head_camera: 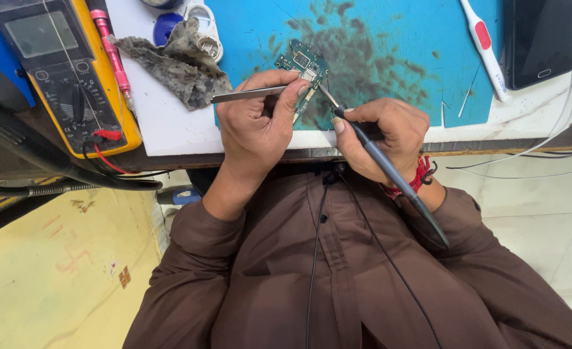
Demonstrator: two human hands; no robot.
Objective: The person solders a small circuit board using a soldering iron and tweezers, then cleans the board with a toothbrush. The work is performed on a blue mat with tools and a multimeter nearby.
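Soldering in hand: left hand [255, 123] pinches tweezers [247, 94] on the circuit board [304, 64]; right hand [383, 132] grips a soldering iron [389, 169], tip apparently touching. Next needs steady aim.

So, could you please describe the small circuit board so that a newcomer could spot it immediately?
Find the blue mat with dark stains. Near its front edge, between the left hand and right hand, lies the circuit board: small, green, the only item both tool tips meet.

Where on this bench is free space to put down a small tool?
Free: blue mat between circuit board and white toothbrush; white board below the rag. Crowded: around the left hand and right hand, and by the multimeter.
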